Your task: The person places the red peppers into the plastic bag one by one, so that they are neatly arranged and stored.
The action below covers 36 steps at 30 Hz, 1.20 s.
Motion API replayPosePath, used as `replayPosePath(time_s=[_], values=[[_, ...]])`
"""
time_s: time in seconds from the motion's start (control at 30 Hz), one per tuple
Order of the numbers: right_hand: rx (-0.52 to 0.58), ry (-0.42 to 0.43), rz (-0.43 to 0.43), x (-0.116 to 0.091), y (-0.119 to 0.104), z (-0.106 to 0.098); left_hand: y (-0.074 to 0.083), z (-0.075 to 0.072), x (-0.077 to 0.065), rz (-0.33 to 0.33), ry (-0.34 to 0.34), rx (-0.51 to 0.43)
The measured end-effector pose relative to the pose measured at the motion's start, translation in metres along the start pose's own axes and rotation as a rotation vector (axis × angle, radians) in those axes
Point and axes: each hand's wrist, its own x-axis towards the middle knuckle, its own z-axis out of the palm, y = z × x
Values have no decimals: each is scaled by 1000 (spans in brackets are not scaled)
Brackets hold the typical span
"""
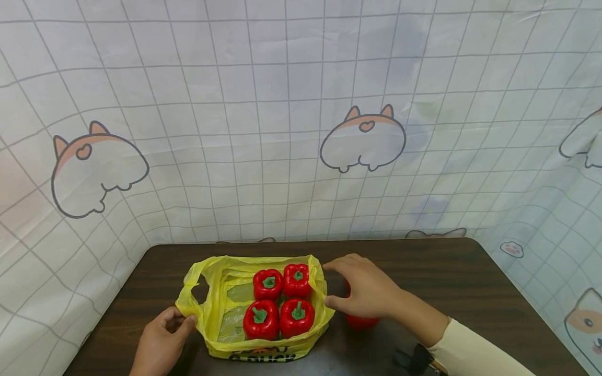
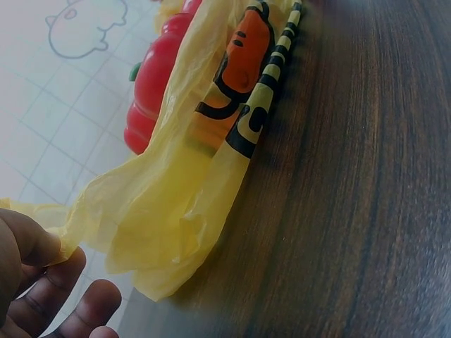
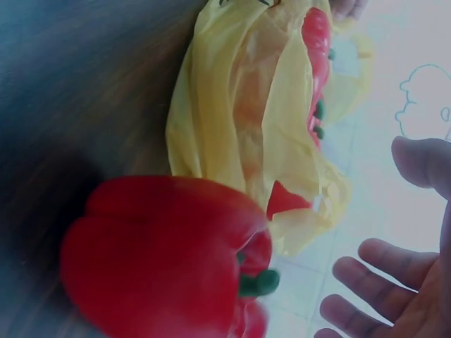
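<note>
Several red bell peppers (image 1: 261,319) with green stems sit in the right part of an open yellow plastic bag (image 1: 213,313) on the table. My left hand (image 1: 162,342) pinches the bag's left handle between thumb and finger, seen also in the left wrist view. Just past the bag's right edge, my right hand (image 1: 369,290) is spread with thumb and fingers apart. Beneath that hand stands another red bell pepper (image 1: 362,322), outside the bag and partly covered by the hand. In the right wrist view, this loose pepper (image 3: 162,253) lies beside the bag, apart from the fingers.
The dark wood table (image 1: 423,266) reaches back to a white grid-patterned curtain (image 1: 291,156) with cartoon animals. A small black object (image 1: 416,360), unclear in kind, is near my right sleeve (image 1: 470,347).
</note>
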Motion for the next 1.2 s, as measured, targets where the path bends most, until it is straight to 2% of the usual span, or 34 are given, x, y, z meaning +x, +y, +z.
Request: replayPosePath(time_s=[0.13, 0.53, 0.83, 1.03, 1.2], values=[[5, -4, 31, -8, 4, -2, 1, 0, -1, 0, -4, -2], [15, -24, 54, -30, 19, -3, 0, 0, -1, -4, -6, -14], [31, -14, 97, -49, 27, -3, 0, 0, -1, 6, -4, -11], [55, 28, 111, -63, 34, -2, 0, 0, -1, 8, -3, -4], [48, 17, 151, -70, 40, 0, 0, 1, -1, 2, -6, -9]])
